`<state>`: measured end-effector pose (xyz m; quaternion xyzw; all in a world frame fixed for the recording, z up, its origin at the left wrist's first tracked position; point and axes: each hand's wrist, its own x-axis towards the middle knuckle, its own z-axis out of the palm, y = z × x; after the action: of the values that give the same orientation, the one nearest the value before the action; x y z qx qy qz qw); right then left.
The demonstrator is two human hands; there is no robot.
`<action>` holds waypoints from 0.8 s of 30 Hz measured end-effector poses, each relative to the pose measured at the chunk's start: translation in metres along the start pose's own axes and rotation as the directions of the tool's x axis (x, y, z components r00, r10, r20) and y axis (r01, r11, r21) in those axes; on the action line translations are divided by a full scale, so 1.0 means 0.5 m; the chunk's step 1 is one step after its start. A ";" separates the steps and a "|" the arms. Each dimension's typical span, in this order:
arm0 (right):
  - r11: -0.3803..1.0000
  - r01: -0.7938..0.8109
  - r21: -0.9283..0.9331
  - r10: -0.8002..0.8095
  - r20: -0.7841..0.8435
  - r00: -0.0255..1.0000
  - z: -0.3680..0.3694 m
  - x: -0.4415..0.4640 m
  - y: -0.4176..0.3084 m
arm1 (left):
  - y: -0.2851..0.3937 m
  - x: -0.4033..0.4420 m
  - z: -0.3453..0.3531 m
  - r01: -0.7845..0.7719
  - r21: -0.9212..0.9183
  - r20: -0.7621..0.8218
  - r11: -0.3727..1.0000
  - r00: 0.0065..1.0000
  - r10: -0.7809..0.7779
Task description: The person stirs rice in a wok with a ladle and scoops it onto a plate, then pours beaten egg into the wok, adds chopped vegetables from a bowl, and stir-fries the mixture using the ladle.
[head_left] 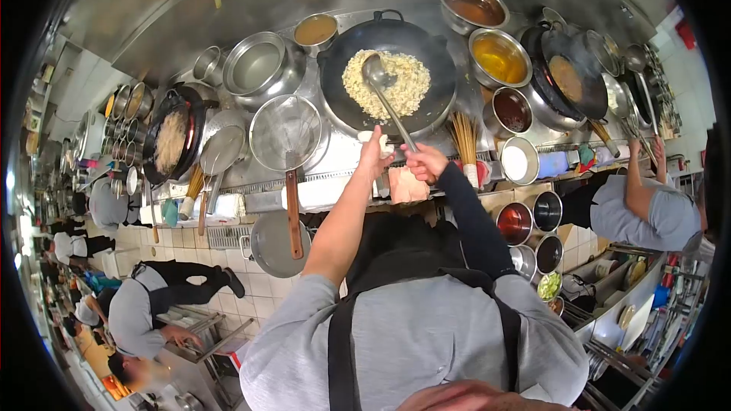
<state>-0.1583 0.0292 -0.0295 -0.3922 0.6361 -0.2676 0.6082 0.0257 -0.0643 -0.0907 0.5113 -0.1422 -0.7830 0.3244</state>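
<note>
A large black wok point(443, 68) sits on the stove in front of me, with a pale yellow mound of what looks like fried rice point(407, 85) in it. My right hand point(428, 164) is closed around the handle of a metal ladle point(374, 70), whose bowl rests in the rice. At the wok's near rim, my left hand point(371, 156) is closed on a folded white cloth point(386, 148). The cloth partly hides the fingers and the rim. A wire-mesh strainer point(285, 131) with a wooden handle lies left of the wok.
Right of the wok stand a bowl of yellow oil point(500, 58), a pot of dark red sauce point(512, 109) and a bamboo brush point(464, 144). A steel pot point(257, 65) stands to the left. A co-worker point(643, 205) works at another wok point(567, 76) on the right.
</note>
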 end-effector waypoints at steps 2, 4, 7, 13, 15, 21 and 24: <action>0.959 0.189 -0.209 -0.220 -0.137 0.966 -0.006 -0.001 0.105 | 0.006 -0.065 -0.011 0.026 -0.095 -0.034 0.995 0.999 -0.030; 0.838 0.330 -0.434 -0.452 -0.215 0.866 -0.028 0.000 0.220 | 0.002 -0.154 -0.049 0.038 0.006 0.009 0.999 0.999 -0.038; 0.780 0.256 -0.571 -0.444 -0.218 0.869 -0.073 -0.173 0.155 | -0.027 -0.284 -0.139 0.124 0.092 0.041 0.988 0.991 -0.128; 0.769 0.050 -0.637 -0.320 -0.316 0.893 -0.141 -0.116 0.021 | -0.097 -0.364 -0.222 0.135 0.152 0.065 0.979 0.987 -0.146; 0.807 0.087 -0.585 -0.340 -0.337 0.878 -0.081 0.036 0.048 | -0.107 -0.346 -0.204 0.162 0.166 0.104 0.973 0.978 -0.180; 0.841 0.094 -0.533 -0.166 -0.089 0.982 -0.178 -0.127 0.000 | -0.083 -0.378 -0.189 0.115 0.228 -0.033 0.967 0.993 -0.111; 0.726 0.159 -0.669 -0.315 -0.118 0.942 -0.231 -0.061 -0.031 | -0.084 -0.379 -0.202 0.067 0.183 -0.031 0.981 0.998 -0.063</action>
<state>-0.2704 0.0300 0.0138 -0.6244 0.6974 -0.1484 0.3191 0.1513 0.1021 -0.0237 0.5535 -0.1932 -0.7700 0.2518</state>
